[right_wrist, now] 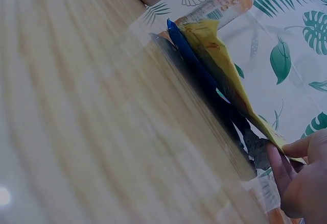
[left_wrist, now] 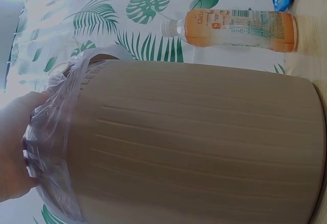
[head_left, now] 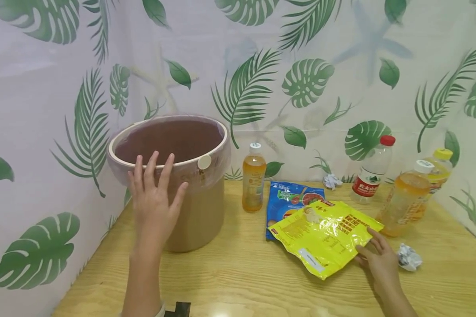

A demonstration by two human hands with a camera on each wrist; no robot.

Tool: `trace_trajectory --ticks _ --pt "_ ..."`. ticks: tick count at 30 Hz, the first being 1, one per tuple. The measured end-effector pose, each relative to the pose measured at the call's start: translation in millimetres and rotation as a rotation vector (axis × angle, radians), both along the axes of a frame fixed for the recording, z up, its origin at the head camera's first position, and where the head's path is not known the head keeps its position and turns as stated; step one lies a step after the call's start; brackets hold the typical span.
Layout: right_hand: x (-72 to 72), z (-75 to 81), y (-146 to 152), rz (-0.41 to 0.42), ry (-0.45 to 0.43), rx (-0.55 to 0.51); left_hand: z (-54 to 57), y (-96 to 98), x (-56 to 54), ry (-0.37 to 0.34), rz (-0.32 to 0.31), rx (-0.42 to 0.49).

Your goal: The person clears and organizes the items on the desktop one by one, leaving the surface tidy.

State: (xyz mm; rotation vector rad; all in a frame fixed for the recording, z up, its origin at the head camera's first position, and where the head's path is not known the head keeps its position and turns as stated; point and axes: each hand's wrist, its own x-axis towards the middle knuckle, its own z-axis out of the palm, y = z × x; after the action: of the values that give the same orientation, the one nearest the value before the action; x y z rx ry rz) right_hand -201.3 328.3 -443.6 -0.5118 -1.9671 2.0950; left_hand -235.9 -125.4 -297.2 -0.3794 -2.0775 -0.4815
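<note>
My left hand is at the front rim of a tan bin, its fingers spread and straight against the rim. A thin clear plastic bag lines the bin and folds down over its edge. With thumb and fingers, my right hand pinches the right corner of a yellow food packet. The packet is tilted, partly over a blue packet on the table. In the right wrist view, the yellow packet slants up from the table beside the blue one.
An orange drink bottle stands right of the bin. To the right are another orange bottle, a yellow-capped bottle and a red-capped bottle. Crumpled paper balls lie on the wooden table. A leaf-print sheet hangs behind.
</note>
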Motion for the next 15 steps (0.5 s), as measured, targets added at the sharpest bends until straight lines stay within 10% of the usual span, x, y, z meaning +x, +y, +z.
trace_trajectory --ticks 15 --pt "-2.7 -4.9 0.8 0.002 -0.002 -0.003 2.4 -2.6 0.8 -0.025 0.01 -0.016"
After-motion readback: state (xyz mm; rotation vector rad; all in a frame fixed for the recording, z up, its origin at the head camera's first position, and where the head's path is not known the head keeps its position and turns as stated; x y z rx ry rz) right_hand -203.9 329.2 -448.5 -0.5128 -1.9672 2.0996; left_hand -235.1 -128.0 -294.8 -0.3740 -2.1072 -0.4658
